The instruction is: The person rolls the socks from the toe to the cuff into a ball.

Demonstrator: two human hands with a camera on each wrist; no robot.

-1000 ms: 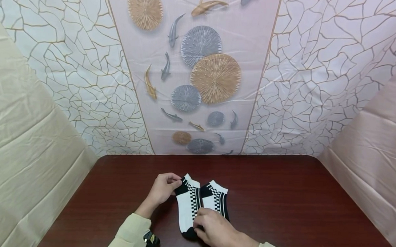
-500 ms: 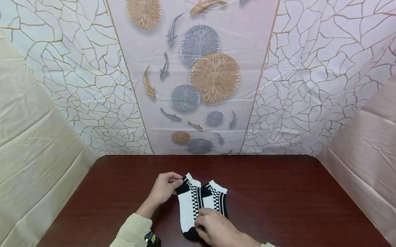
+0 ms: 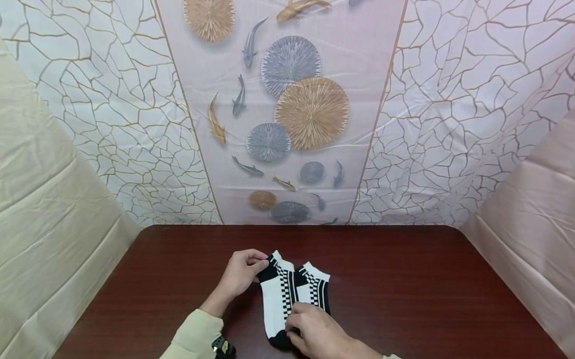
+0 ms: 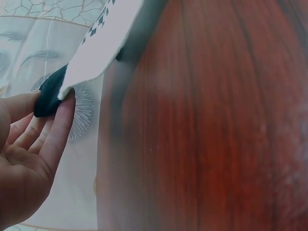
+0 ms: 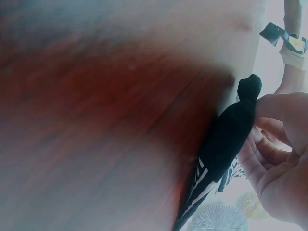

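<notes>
Right hand (image 3: pixel 316 331), thumb and fingers clamped on dark cloth, works at the toe end of two ankle socks at the near middle of a reddish-brown desk (image 3: pixel 391 281); its knuckles hide the toe of the right sock (image 3: pixel 312 292), and whether one toe or both are caught is hard to tell in the dim wrist view. Just across, a black device (image 3: pixel 224 352) sits at the wrist below a pale sleeve (image 3: pixel 188 336). Side by side, the left sock (image 3: pixel 274 307) overlaps its mate, both white and black with checkered bands. Judging by the thin knit, the pair should prove light, soft and floppy, neither fragile nor slick, best pinched at toe and heel. Farther up, the left hand (image 3: pixel 240 273) pinches the left sock's black heel near the cuff. Beyond the desk hangs a backdrop (image 3: pixel 383 54) of fish and discs, flanked by plain drapes (image 3: pixel 41 220)
</notes>
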